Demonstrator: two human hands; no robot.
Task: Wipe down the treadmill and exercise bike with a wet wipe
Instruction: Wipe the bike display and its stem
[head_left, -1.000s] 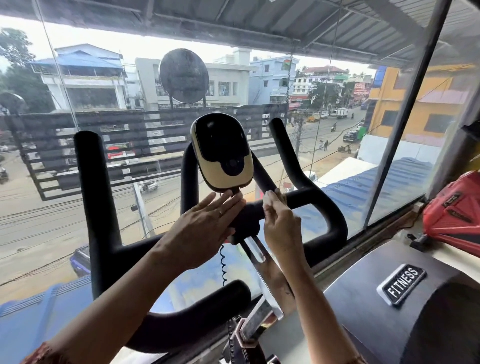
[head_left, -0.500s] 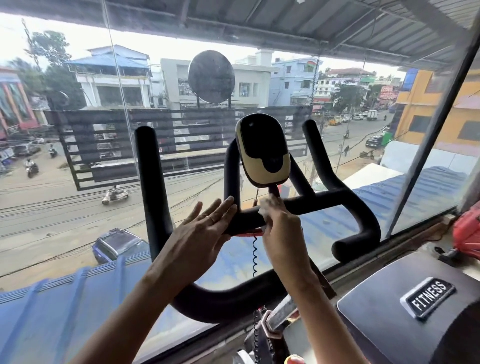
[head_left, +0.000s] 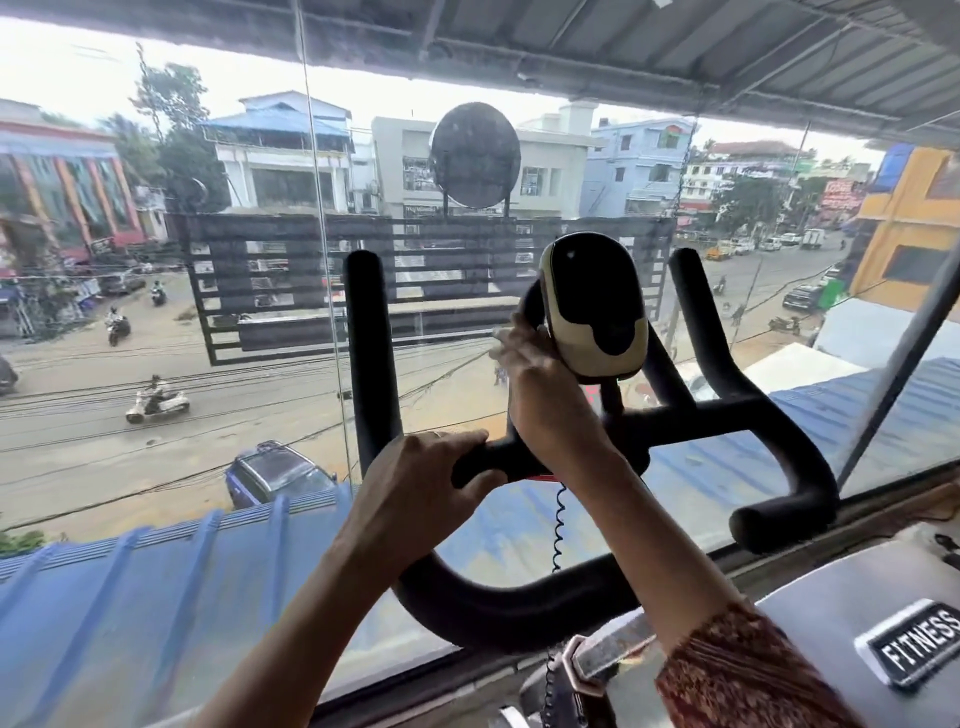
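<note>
Apparently the wet wipe is thin, soft and damp, almost without weight; it shows only as a small white edge at the fingertips of the right hand, which curls around it just left of the console. I judge it should be kept bunched under the fingers, or it will slide. The handlebar looks stiff and padded; the left hand wraps its cross piece. Near right lies a grey hood marked FITNESS.

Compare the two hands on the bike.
The left hand sits low, gripping the handlebar; the right hand is up beside the console. The left hand holds only the handlebar; the right hand pinches a pale, blurred wipe. Both have curled fingers.
</note>
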